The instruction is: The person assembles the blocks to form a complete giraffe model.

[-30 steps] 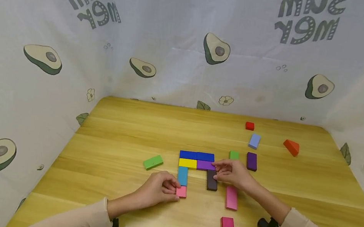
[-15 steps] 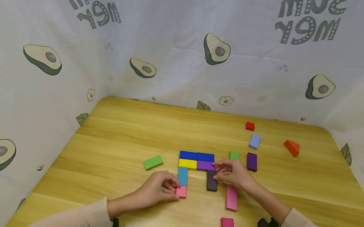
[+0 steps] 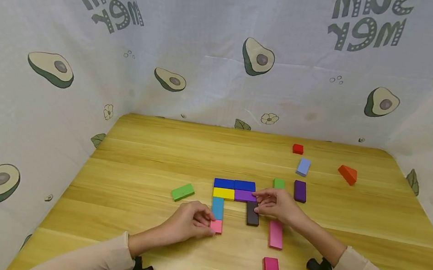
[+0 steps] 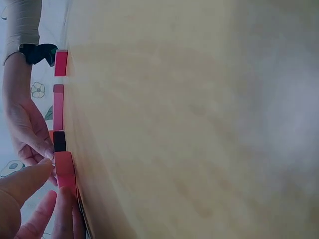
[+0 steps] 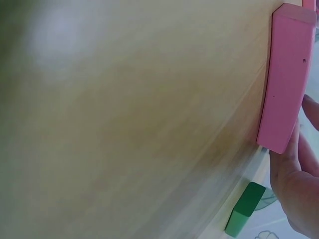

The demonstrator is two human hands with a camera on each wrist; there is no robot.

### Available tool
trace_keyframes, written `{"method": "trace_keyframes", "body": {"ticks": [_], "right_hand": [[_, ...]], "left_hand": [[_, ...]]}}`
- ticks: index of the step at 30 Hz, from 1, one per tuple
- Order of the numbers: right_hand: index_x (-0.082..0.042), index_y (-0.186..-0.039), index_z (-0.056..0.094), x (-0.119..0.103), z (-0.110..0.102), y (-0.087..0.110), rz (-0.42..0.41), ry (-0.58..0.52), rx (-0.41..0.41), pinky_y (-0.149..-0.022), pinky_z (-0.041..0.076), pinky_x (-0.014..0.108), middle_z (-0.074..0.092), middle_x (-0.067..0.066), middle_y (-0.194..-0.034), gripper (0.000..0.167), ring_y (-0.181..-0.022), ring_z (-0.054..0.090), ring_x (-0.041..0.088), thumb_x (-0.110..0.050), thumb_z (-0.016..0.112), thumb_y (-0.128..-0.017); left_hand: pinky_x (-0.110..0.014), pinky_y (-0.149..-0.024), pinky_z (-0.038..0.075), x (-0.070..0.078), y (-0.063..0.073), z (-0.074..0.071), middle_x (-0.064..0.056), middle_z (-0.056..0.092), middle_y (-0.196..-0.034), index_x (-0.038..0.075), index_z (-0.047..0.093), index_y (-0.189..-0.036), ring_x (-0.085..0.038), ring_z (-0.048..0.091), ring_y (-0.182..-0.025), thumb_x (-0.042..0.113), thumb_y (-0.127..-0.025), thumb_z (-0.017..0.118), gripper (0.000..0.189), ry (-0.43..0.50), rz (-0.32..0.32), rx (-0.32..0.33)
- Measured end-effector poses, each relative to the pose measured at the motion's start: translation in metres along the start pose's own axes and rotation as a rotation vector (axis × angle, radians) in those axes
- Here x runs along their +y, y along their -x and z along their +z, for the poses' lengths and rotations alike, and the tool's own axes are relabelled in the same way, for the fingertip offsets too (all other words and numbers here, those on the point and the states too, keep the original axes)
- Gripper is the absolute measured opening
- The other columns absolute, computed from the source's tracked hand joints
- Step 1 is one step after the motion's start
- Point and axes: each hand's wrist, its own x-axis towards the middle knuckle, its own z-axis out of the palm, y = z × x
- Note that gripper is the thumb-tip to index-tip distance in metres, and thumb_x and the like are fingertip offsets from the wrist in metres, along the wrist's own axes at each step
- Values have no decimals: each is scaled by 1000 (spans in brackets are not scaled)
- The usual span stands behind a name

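Note:
In the head view, my left hand [image 3: 190, 220] has thumb and index finger at the left side and near corner of a small pink block [image 3: 216, 227]. The left wrist view shows the thumb [image 4: 37, 175] and fingers around this pink block. It adjoins a light blue block [image 3: 217, 208], below a yellow block [image 3: 223, 193] and two dark blue blocks [image 3: 234, 184]. My right hand [image 3: 279, 206] has its index fingertip at the right end of a purple block [image 3: 243, 196] and its thumb at the right edge of a black block [image 3: 253, 215].
Right of the arrangement lie a long pink block [image 3: 275, 235], a magenta square [image 3: 271, 266], a green block [image 3: 279, 183] and a dark purple block [image 3: 300, 191]. Farther back are pale blue [image 3: 303, 167], red [image 3: 298, 149] and orange [image 3: 348, 174] blocks. Another green block [image 3: 182, 192] lies left.
My left thumb has shifted slightly along the near edge of the small pink block. The right hand and the blocks stay where they were.

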Motion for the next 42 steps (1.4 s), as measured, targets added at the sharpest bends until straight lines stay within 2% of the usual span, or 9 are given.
{"method": "trace_keyframes", "body": {"ticks": [5, 12, 19, 23, 30, 36, 42], "right_hand": [[20, -118, 61, 1, 0, 0, 12, -15, 10, -68, 56, 24, 65, 20, -94, 40, -82, 67, 28, 7, 76, -83], [17, -114, 64, 5, -4, 2, -93, -7, 5, -65, 55, 23, 66, 14, -89, 37, -75, 66, 16, 2, 78, -83], [20, -117, 61, 2, -2, 0, 5, 1, 7, -67, 56, 24, 65, 20, -93, 39, -81, 67, 27, 7, 76, -83], [21, -117, 60, 0, -1, 0, 11, -9, 1, -67, 56, 24, 65, 21, -94, 39, -82, 67, 30, 8, 75, -83], [20, -116, 61, 0, -1, 1, 7, 6, 6, -68, 55, 23, 68, 21, -96, 38, -83, 66, 26, 4, 76, -85], [16, -119, 62, -4, -8, 8, 28, -47, 66, -73, 56, 23, 68, 21, -101, 39, -87, 67, 23, 1, 76, -86], [16, -119, 62, -5, -19, 20, 9, -45, 117, -75, 56, 23, 67, 25, -102, 40, -86, 67, 16, -1, 77, -86]], "left_hand": [[-23, -75, 56, -1, -3, -2, -8, 63, -100, 2, 71, -103, -15, 66, -86, 7, -83, 82, 23, -1, -8, 16], [-23, -79, 55, 3, -9, -5, -9, 62, -107, -2, 69, -114, -18, 64, -92, 6, -86, 79, 30, -16, -12, 39], [-24, -82, 54, 4, -16, -6, -8, 58, -107, -1, 68, -122, -19, 61, -95, 8, -85, 80, 40, -34, 1, 43], [-24, -82, 54, 3, -18, -7, -7, 57, -106, 0, 69, -124, -19, 61, -95, 10, -85, 81, 41, -54, -6, 34], [-22, -82, 54, 3, -20, -9, -4, 56, -105, 3, 70, -124, -16, 61, -94, 9, -85, 81, 41, -100, -28, 20], [-22, -80, 54, 1, -20, -10, -4, 56, -104, 4, 70, -124, -16, 60, -93, 10, -84, 82, 41, -106, -33, 15], [-22, -80, 54, 0, -21, -10, -3, 56, -103, 5, 70, -124, -16, 60, -94, 12, -84, 82, 42, -105, -35, 16]]}}
